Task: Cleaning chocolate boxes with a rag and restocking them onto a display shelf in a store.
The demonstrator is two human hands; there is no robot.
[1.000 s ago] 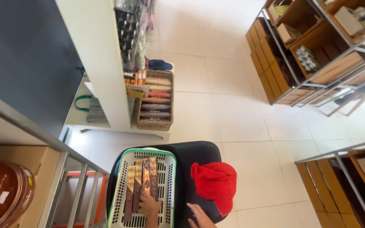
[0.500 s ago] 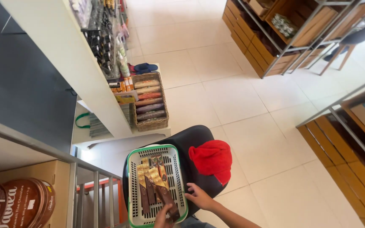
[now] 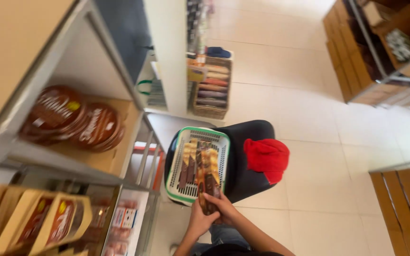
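Observation:
A white plastic basket with a green rim (image 3: 174, 163) rests on a black chair (image 3: 245, 178) below me. It holds several long brown and gold chocolate boxes (image 3: 190, 163) lying side by side. My left hand (image 3: 198, 216) and my right hand (image 3: 222, 205) both grip the near end of one such brown box (image 3: 209, 187), which lies lifted over the basket's near edge. A red cloth (image 3: 266, 156) lies on the chair to the right of the basket.
A metal shelf unit on my left carries round brown tins (image 3: 74, 121) in a cardboard tray and boxed goods (image 3: 48, 220) below. A wicker basket of packets (image 3: 210, 87) sits by a white partition (image 3: 169, 52). Wooden crate shelving (image 3: 380, 47) stands at the right on the tiled floor.
The view has swung left, bringing the metal shelf into sight. My right hand has left the chair and joined my left hand on a chocolate box, which is now raised at the basket's near edge.

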